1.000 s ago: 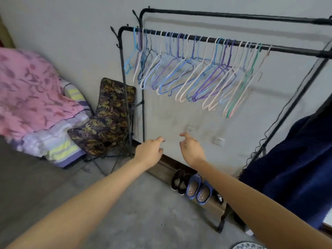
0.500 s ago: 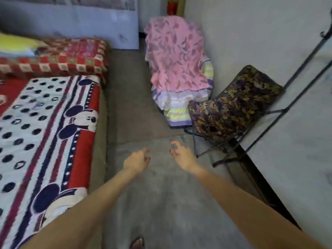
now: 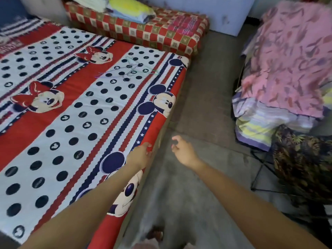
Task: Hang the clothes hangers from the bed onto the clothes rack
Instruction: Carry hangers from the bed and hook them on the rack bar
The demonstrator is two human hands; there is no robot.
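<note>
A few thin clothes hangers [image 3: 129, 70] lie in a loose pile on the bed [image 3: 75, 112], far up its red, white and blue cartoon-print cover near the right edge. My left hand [image 3: 141, 155] hovers over the bed's near right edge, fingers loosely curled, holding nothing. My right hand [image 3: 183, 150] is stretched out over the grey floor beside the bed, fingers relaxed and empty. Both hands are well short of the hangers. The clothes rack is out of view.
A red checkered mattress [image 3: 161, 33] with folded linens [image 3: 125, 8] lies beyond the bed. A pink floral cloth covers a pile [image 3: 291, 56] at right, with a dark floral folding chair [image 3: 301, 162] below it. A grey floor strip [image 3: 203, 105] runs between them.
The view has swung left from the rack with its hung hangers to the bed. Both empty hands have come along and now reach toward the bed's edge.
</note>
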